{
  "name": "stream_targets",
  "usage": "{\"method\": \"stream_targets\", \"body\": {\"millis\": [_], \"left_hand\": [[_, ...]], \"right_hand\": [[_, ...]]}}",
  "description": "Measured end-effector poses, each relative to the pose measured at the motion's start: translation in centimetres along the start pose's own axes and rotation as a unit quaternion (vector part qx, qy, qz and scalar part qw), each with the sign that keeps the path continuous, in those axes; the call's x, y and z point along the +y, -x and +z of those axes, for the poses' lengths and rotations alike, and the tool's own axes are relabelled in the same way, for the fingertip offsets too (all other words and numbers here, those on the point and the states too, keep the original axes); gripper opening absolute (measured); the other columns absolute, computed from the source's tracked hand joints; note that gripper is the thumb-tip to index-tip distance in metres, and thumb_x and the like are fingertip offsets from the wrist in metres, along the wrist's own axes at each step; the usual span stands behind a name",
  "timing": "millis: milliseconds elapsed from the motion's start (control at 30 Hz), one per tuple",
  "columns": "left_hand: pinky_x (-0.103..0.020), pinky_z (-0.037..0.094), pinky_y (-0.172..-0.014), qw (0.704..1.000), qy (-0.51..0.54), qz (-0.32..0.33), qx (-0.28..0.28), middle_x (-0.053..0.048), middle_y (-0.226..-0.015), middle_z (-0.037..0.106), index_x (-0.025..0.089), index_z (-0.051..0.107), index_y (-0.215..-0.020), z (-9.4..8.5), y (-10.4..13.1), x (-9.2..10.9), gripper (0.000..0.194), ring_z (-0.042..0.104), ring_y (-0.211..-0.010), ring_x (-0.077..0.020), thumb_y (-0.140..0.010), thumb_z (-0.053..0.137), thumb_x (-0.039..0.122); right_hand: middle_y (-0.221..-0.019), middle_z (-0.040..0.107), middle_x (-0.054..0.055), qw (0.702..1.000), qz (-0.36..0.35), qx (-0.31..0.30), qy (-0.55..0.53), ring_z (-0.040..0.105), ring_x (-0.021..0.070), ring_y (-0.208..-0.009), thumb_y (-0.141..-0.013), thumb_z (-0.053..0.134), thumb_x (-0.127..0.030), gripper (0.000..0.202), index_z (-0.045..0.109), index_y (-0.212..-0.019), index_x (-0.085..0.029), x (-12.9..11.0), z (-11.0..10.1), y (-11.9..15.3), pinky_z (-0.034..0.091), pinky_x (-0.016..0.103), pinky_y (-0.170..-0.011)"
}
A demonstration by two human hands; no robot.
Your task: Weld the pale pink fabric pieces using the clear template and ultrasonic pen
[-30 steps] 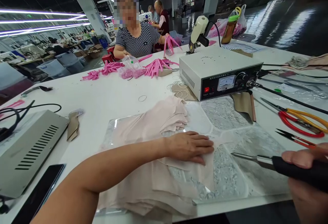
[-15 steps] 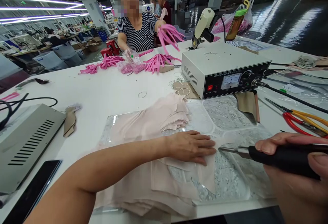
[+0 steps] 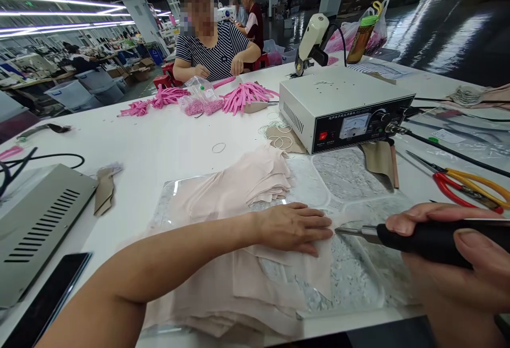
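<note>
My left hand (image 3: 297,228) lies flat on pale pink fabric (image 3: 321,271), fingers stretched to the right and slightly apart. Wrapped in my right hand (image 3: 454,263) is a black-handled tool (image 3: 424,239) with a thin metal tip. That tip points left and is close to the fabric edge beside my left fingertips; whether it touches cannot be made out. Under the fabric is a clear patterned sheet (image 3: 354,279). More pale pink layers (image 3: 239,178) are stacked behind my left forearm, and others (image 3: 207,295) lie in front of it.
A control box (image 3: 342,109) stands behind the sheet, its cable running right. Red and orange-handled scissors (image 3: 470,186) lie at right. A grey vented box (image 3: 43,226) and phone (image 3: 48,300) are at left. Across the table, a person sits by pink strips (image 3: 247,95).
The person across the table has lowered the hand that held up pink strips, and those strips now lie on the table. The view has shifted slightly; both my hands keep nearly the same pose.
</note>
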State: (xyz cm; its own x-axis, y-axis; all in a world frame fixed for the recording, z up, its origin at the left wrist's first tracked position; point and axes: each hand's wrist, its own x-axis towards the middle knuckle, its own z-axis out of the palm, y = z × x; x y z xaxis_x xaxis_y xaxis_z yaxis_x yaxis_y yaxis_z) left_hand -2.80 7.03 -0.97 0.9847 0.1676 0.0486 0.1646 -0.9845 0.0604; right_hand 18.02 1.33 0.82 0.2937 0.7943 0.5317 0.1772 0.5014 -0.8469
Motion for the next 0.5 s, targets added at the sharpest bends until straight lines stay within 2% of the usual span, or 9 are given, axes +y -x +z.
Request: {"method": "stream_targets", "body": {"millis": [67,133,300,500], "left_hand": [[-0.034,0.035,-0.108,1.0,0.001,-0.004,-0.006,-0.009,-0.139,0.048,0.012,0.052,-0.129,0.02,0.01,0.01,0.049,0.041,-0.131,-0.0228,-0.092,0.042,0.044],[-0.034,0.034,-0.108,1.0,0.006,-0.007,-0.008,-0.008,-0.14,0.047,0.014,0.054,-0.127,0.04,0.02,0.0,0.047,0.041,-0.131,-0.0223,-0.092,0.042,0.044],[-0.035,0.036,-0.107,1.0,0.016,-0.007,-0.006,-0.009,-0.139,0.048,0.017,0.056,-0.123,-0.03,0.02,-0.01,0.043,0.041,-0.131,-0.0222,-0.092,0.043,0.044],[-0.036,0.038,-0.105,1.0,0.015,0.004,0.016,-0.011,-0.136,0.051,0.014,0.057,-0.121,0.07,0.06,-0.03,0.042,0.044,-0.129,-0.0239,-0.092,0.044,0.042]], "right_hand": [[-0.064,0.038,0.001,0.992,0.05,0.059,-0.103,0.045,0.0176,-0.051,-0.066,0.043,-0.019,0.01,0.052,-0.068,-0.023,-0.36,0.29,-0.31,0.04,0.037,-0.046],[-0.06,0.041,0.0,0.985,0.073,0.083,-0.135,0.047,0.0176,-0.051,-0.061,0.046,-0.016,0.011,0.055,-0.064,-0.022,-0.58,0.45,-0.51,0.041,0.036,-0.046],[-0.059,0.043,0.001,0.985,0.075,0.08,-0.135,0.05,0.0184,-0.053,-0.063,0.045,-0.016,0.013,0.057,-0.066,-0.022,-0.69,0.33,-0.53,0.043,0.036,-0.047],[-0.062,0.043,0.001,0.982,0.089,0.069,-0.149,0.05,0.0181,-0.053,-0.064,0.045,-0.017,0.013,0.056,-0.067,-0.022,-0.88,0.18,-0.26,0.044,0.036,-0.047]]}}
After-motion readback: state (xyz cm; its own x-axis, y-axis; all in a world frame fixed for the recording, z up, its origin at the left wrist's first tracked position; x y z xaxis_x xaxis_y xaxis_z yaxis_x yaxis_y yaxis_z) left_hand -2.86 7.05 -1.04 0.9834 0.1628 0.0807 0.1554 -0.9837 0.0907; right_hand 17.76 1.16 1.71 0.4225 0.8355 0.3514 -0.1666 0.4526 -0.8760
